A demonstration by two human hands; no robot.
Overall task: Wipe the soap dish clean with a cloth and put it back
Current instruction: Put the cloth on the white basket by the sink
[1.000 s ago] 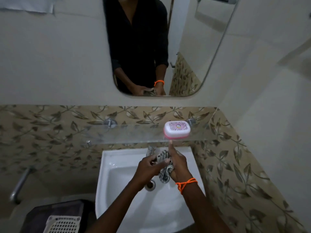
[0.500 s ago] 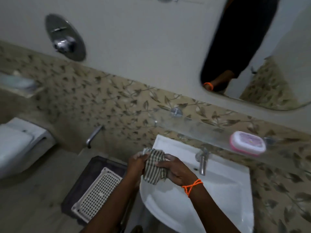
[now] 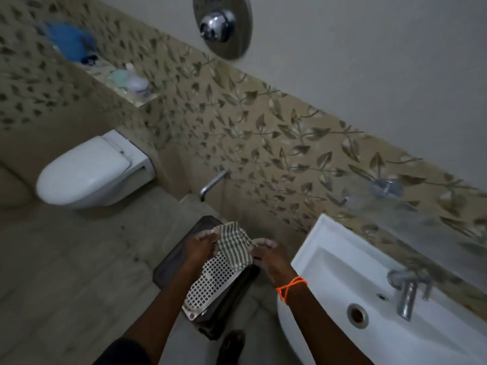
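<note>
At the far left we see a white toilet (image 3: 89, 171) with its lid closed, fixed on the tiled wall, and above it a ledge (image 3: 116, 83) in the leaf-pattern tiles that carries a blurred blue object (image 3: 69, 44) and a pale bottle (image 3: 137, 84). Higher on the plain wall there is a round chrome shower control (image 3: 222, 25), and lower, near the floor, a short metal spout (image 3: 212, 184) comes out of the tiles. In the middle, over a dark mat (image 3: 176, 255) and a white perforated basket (image 3: 213, 283) that lies on it, we hold the striped cloth (image 3: 234, 245) between our two hands. Our left hand (image 3: 201, 245) grips the left edge of the cloth with fingers curled around it. Our right hand (image 3: 268, 255), with an orange thread (image 3: 290, 287) tied at the wrist, pinches the right edge of the cloth with the fingertips, while the other fingers stay loosely bent. The cloth hangs crumpled between both hands, above the basket. To the right is the white washbasin (image 3: 329, 259) with a chrome tap (image 3: 407, 295) and a round drain (image 3: 357, 315). Above the basin a glass shelf (image 3: 421, 222) runs along the tiles, very blurred. The soap dish does not appear in this view, so we cannot tell where it is.
</note>
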